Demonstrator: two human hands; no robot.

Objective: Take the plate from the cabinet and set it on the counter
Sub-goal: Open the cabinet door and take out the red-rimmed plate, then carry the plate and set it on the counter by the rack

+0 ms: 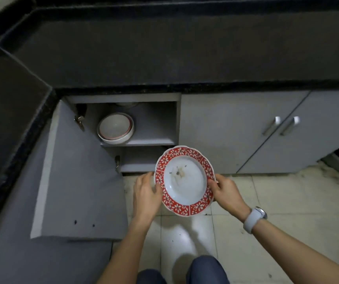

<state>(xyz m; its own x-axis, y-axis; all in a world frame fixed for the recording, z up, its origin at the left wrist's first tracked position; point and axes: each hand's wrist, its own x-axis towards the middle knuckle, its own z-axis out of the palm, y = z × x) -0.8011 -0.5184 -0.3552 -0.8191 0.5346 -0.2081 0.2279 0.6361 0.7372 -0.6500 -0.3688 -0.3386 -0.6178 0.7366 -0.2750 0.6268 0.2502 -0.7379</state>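
A white plate (185, 179) with a red flowered rim and dark specks in its middle is held level in front of the open grey cabinet (154, 124), above the tiled floor. My left hand (146, 193) grips its left rim. My right hand (224, 191), with a pale watch on the wrist, grips its right rim. The black counter (164, 50) runs across the upper part of the view, above the cabinet.
A stack of pale plates or bowls (115, 128) rests on the cabinet's upper shelf. The cabinet door (78, 181) stands swung open to the left. Shut grey doors with metal handles (281, 125) lie to the right. My knees show at the bottom.
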